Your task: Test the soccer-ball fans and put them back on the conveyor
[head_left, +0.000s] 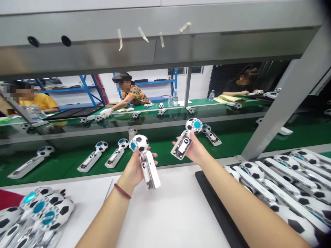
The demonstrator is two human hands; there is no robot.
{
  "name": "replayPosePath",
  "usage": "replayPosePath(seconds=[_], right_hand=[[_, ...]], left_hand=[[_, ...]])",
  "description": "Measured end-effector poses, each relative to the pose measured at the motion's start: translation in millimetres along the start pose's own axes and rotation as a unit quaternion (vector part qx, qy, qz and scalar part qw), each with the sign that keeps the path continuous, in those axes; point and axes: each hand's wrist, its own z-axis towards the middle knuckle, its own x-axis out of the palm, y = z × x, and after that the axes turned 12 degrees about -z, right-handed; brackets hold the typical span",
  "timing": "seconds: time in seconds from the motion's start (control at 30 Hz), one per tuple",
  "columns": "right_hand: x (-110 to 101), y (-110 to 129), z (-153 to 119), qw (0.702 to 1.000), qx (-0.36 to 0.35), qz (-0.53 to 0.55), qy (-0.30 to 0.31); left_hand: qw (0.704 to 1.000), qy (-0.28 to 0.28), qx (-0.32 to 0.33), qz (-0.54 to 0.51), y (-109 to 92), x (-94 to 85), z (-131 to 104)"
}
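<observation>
Green belt (pixel 64 156) ahead, the left fingers (pixel 155 155) clamp one football gadget (pixel 153 168) slanting down past them, while the right hand (pixel 194 150) grips a second gadget (pixel 182 146), nearest a third gadget (pixel 214 138) just beyond.

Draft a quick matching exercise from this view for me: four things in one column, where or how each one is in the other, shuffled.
Things
1. right hand
2. wristband
3. tape strips
4. black tray

Places and states
A. on the grey overhead beam
B. on the white tabletop, partly hidden by the right arm
C. holding a football-topped device over the green belt
D. around the left wrist

Pairs: 1-C, 2-D, 3-A, 4-B
</observation>
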Motion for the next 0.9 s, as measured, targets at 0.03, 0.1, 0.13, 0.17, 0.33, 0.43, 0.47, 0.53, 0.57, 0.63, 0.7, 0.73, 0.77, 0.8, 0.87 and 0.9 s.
replayPosePath(seconds=[0.03,0.1,0.13,0.17,0.33,0.43,0.47,0.53,0.57,0.63,0.7,0.73,0.77,0.8,0.87,0.9], right_hand=[[3.7,4.1,-4.3,0.999,0.011,0.042,0.012],[9.1,10.1,-10.4,0.995,0.028,0.095,0.010],[10.8,11.7,-12.4,0.995,0.031,0.093,-0.002],[12.0,12.4,-14.0,0.996,0.034,0.081,-0.013],[15.5,2.7,-20.2,0.998,0.038,0.025,-0.043],[14.8,-11.7,-27.0,0.998,-0.029,0.036,-0.040],[13.3,-17.6,-29.8,0.998,-0.050,0.033,-0.028],[8.4,-30.8,-35.7,0.998,-0.066,0.007,0.004],[5.2,-37.7,-38.3,0.998,-0.062,-0.014,0.020],[-0.6,-50.7,-42.6,0.995,-0.030,-0.077,0.058],[-4.0,-60.9,-45.1,0.984,0.014,-0.149,0.100],[-4.5,-64.5,-45.9,0.976,0.030,-0.178,0.117],[-4.3,-67.0,-46.3,0.970,0.042,-0.200,0.132],[-3.8,-68.5,-46.6,0.966,0.051,-0.209,0.141],[-2.6,-69.4,-46.4,0.965,0.061,-0.207,0.146],[-2.4,-69.2,-46.1,0.967,0.064,-0.201,0.142]], left_hand=[[0.998,-0.005,-0.010,-0.065,1.1,5.6,-3.0],[0.993,-0.016,-0.025,-0.110,2.4,12.3,-6.8],[0.993,-0.023,-0.026,-0.110,3.2,13.5,-7.9],[0.994,-0.032,-0.026,-0.098,4.6,13.5,-8.7],[0.992,-0.112,0.045,0.041,19.4,5.0,-13.3],[0.973,-0.147,0.176,0.037,29.4,-4.0,-14.2],[0.964,-0.149,0.219,0.025,32.4,-8.4,-13.5],[0.950,-0.146,0.273,0.023,38.9,-19.1,-11.2],[0.950,-0.138,0.276,0.039,42.5,-25.0,-9.9],[0.965,-0.106,0.226,0.082,50.5,-35.8,-8.3],[0.985,-0.060,0.121,0.109,58.8,-42.2,-9.0],[0.991,-0.042,0.071,0.105,62.4,-43.1,-10.1],[0.995,-0.030,0.027,0.089,65.5,-42.7,-11.7],[0.998,-0.027,-0.007,0.061,67.9,-41.3,-13.3],[0.998,-0.042,-0.054,-0.010,70.6,-37.3,-16.3],[0.995,-0.053,-0.073,-0.041,70.9,-35.6,-17.4]])
